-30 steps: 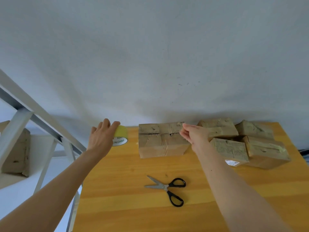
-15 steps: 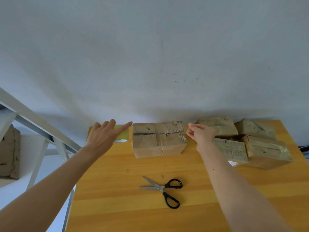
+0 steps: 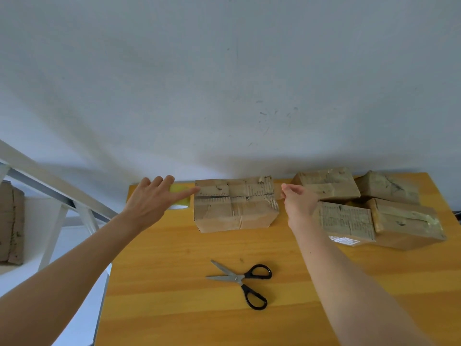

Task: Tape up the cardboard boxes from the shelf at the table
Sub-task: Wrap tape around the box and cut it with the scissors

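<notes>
1. Cardboard box point(image 3: 234, 203) lies at the far edge of the table point(image 3: 174, 308), by the wall, between both hands.
2. Left hand point(image 3: 152, 201) gripped the yellow roll point(image 3: 179, 194) a second ago. Now it has let go, and its fingers are straight and close together, with the forefinger tip touching the box's top left edge.
3. Right hand point(image 3: 299, 203) has slid from the box's top to just off its right end. Its fingertips are pinched on what looks like a clear tape strip point(image 3: 278, 192).
4. The strip seems drawn across the seam, so pressing it down and cutting it likely remain.
5. Scissors point(image 3: 243, 282) lie nearer on the table, blades apart, with nothing blocking them.
6. Four taped boxes point(image 3: 349, 216) crowd just beside the right hand. The shelf point(image 3: 62, 193) on the left holds a shelf box point(image 3: 10, 221).
</notes>
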Demonstrator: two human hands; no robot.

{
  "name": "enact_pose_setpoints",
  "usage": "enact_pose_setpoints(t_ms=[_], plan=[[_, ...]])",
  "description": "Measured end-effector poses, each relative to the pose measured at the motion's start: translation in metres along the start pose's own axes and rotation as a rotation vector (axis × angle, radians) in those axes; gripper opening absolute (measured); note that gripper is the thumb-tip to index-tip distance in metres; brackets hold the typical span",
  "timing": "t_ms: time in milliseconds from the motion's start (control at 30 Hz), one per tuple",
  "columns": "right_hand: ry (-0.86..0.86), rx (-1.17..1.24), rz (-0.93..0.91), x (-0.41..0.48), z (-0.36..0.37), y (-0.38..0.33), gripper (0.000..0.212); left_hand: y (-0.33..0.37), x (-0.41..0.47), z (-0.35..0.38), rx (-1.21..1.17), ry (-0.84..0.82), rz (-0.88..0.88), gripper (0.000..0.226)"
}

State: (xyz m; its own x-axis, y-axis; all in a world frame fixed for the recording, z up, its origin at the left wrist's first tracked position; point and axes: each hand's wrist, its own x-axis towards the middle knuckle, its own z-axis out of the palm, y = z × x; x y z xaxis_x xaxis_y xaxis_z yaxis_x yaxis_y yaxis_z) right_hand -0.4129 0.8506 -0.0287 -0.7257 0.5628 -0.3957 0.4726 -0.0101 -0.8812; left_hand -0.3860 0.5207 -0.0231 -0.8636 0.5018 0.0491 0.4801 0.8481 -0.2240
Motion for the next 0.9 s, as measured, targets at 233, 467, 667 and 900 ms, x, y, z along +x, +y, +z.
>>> enact_pose_setpoints(t_ms=[233,467,667,900], plan=[[-0.015,-0.043,0.001,0.005,0.01,0.008,0.007,0.001,0.0,0.006,0.036,0.007,0.02,0.097],[-0.052,-0.046,0.004,0.005,0.017,0.021,0.012,0.003,0.002,0.012,0.046,-0.007,0.021,0.092],[-0.125,0.073,0.141,0.005,0.02,0.027,0.014,0.006,0.002,0.015,0.049,-0.026,0.018,0.093],[-0.206,-0.019,0.193,0.007,0.02,0.03,0.057,0.009,0.001,0.017,0.004,-0.105,0.023,0.12]])
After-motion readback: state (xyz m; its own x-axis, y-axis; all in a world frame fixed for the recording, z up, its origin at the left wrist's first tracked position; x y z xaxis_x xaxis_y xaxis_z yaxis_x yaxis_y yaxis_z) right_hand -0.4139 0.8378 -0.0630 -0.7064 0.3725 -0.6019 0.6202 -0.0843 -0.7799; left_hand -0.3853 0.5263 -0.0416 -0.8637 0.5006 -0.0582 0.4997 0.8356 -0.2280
